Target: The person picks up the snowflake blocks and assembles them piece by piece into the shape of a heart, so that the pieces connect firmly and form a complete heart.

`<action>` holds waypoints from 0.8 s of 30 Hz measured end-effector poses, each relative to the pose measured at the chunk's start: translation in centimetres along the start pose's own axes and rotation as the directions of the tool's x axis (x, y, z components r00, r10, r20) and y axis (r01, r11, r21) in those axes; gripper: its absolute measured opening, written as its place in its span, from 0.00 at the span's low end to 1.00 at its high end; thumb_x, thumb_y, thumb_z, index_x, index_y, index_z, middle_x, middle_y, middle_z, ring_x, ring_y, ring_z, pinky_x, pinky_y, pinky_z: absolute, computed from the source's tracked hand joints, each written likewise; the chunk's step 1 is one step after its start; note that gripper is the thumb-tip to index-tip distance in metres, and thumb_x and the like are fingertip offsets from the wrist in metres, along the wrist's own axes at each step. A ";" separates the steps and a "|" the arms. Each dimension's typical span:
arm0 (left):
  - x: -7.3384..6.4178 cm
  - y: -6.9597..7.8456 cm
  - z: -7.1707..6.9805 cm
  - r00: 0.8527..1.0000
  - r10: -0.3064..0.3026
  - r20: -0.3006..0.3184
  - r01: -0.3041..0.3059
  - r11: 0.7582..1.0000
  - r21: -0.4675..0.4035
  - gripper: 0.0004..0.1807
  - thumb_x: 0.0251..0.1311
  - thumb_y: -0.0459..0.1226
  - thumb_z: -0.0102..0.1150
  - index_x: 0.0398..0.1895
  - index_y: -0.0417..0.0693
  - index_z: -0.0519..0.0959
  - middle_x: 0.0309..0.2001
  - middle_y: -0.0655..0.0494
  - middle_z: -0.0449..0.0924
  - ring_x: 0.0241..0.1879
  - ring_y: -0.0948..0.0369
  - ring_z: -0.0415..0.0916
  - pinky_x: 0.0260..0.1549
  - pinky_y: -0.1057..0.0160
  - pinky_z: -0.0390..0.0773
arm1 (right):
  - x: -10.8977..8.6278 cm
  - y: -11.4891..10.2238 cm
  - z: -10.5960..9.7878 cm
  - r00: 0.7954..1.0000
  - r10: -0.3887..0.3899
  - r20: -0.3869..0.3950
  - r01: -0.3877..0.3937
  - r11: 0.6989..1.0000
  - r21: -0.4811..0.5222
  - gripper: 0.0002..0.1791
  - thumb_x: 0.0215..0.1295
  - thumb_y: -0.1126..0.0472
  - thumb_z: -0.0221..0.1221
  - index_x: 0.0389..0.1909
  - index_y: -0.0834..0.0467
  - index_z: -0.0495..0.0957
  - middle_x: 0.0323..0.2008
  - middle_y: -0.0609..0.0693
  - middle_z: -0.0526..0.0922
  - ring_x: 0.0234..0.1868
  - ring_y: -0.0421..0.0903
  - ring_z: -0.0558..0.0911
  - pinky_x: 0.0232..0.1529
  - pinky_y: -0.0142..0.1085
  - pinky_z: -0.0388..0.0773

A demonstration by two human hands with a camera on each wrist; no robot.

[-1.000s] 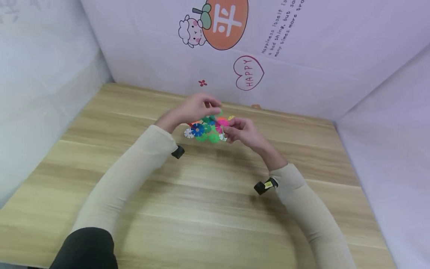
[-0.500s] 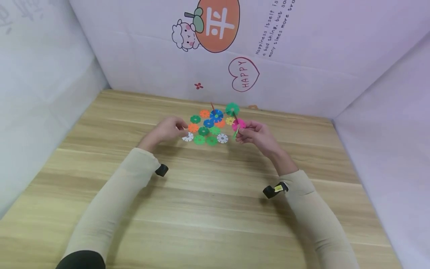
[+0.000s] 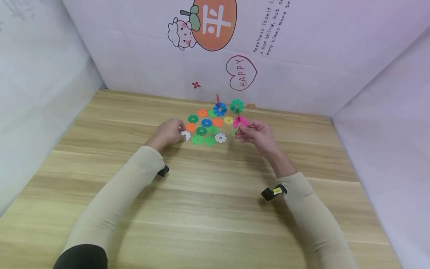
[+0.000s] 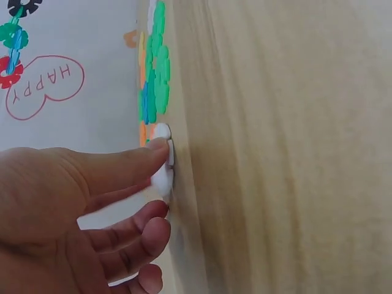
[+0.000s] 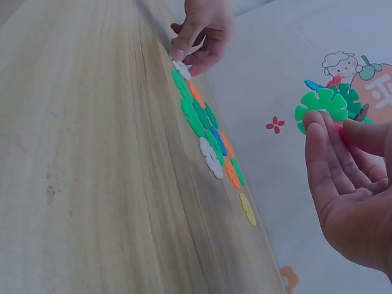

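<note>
My left hand is at the left end of a patch of loose plastic snowflake discs, pinching a white snowflake disc by its edge. In the left wrist view the thumb lies on that white disc, low against the table. My right hand holds up a chain of joined snowflake discs to the right of the patch. Its pink disc and light green disc sit at the fingers. A dark green disc, a blue disc and a red disc extend away from it.
Loose discs lie flat together on the wooden table: several green, several orange, a blue, a yellow and another white disc. A printed white cloth stands behind the table, with cloth walls at both sides.
The left hand has left the chain, moved left and down, and taken hold of the white disc. The right hand has carried the chain rightward, uncovering the loose discs.
</note>
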State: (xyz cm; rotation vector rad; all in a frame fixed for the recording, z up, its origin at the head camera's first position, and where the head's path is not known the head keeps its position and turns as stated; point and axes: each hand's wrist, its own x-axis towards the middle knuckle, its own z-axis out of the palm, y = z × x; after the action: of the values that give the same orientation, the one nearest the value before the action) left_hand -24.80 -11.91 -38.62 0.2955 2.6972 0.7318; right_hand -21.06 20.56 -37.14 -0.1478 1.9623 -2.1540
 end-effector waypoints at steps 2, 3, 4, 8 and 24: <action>0.1 -0.2 0.1 1.000 0.005 -0.020 -0.006 1.000 -0.020 0.15 0.62 0.34 0.67 0.50 0.44 0.78 0.53 0.43 0.79 0.50 0.47 0.73 0.54 0.46 0.72 | -0.1 -0.1 0.1 1.000 0.000 -0.015 0.000 1.000 0.017 0.06 0.73 0.65 0.59 0.40 0.66 0.78 0.33 0.57 0.87 0.35 0.49 0.87 0.41 0.39 0.85; 0.1 -0.3 0.1 0.999 0.004 -0.034 -0.006 0.999 -0.041 0.14 0.62 0.34 0.67 0.49 0.45 0.78 0.51 0.44 0.79 0.49 0.48 0.74 0.52 0.46 0.72 | -0.1 -0.2 0.1 1.000 0.001 -0.020 0.000 1.000 0.027 0.06 0.73 0.65 0.59 0.40 0.66 0.78 0.33 0.56 0.87 0.35 0.48 0.87 0.41 0.39 0.85; 0.1 -0.4 0.2 0.999 0.003 -0.050 -0.006 0.998 -0.068 0.13 0.62 0.32 0.66 0.49 0.46 0.78 0.50 0.44 0.80 0.47 0.48 0.74 0.50 0.48 0.73 | -0.2 -0.2 0.1 1.000 0.002 -0.026 -0.001 0.999 0.033 0.06 0.73 0.64 0.59 0.40 0.65 0.78 0.33 0.56 0.87 0.35 0.48 0.87 0.40 0.38 0.85; -0.5 -0.3 0.4 0.991 0.007 -0.132 -0.041 0.966 -0.255 0.10 0.66 0.32 0.63 0.49 0.46 0.82 0.44 0.47 0.81 0.44 0.51 0.76 0.43 0.54 0.75 | -0.4 -0.3 0.3 0.999 0.010 -0.045 -0.007 0.997 0.075 0.07 0.73 0.63 0.60 0.41 0.65 0.79 0.33 0.56 0.86 0.35 0.47 0.86 0.40 0.37 0.84; -4.5 7.6 3.5 0.969 0.145 -0.202 -0.247 0.655 -0.714 0.08 0.65 0.36 0.67 0.42 0.41 0.82 0.33 0.47 0.85 0.19 0.50 0.77 0.18 0.62 0.73 | -1.6 -1.3 3.0 0.978 -0.173 -0.116 0.192 0.964 0.182 0.05 0.72 0.68 0.59 0.39 0.60 0.84 0.34 0.54 0.85 0.34 0.46 0.85 0.44 0.36 0.83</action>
State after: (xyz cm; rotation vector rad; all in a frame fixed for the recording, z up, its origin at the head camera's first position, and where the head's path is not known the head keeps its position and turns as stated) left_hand -18.48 -5.22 -36.36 0.3355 2.2286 1.8792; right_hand -18.99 18.16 -35.42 -0.2001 1.8416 -2.5004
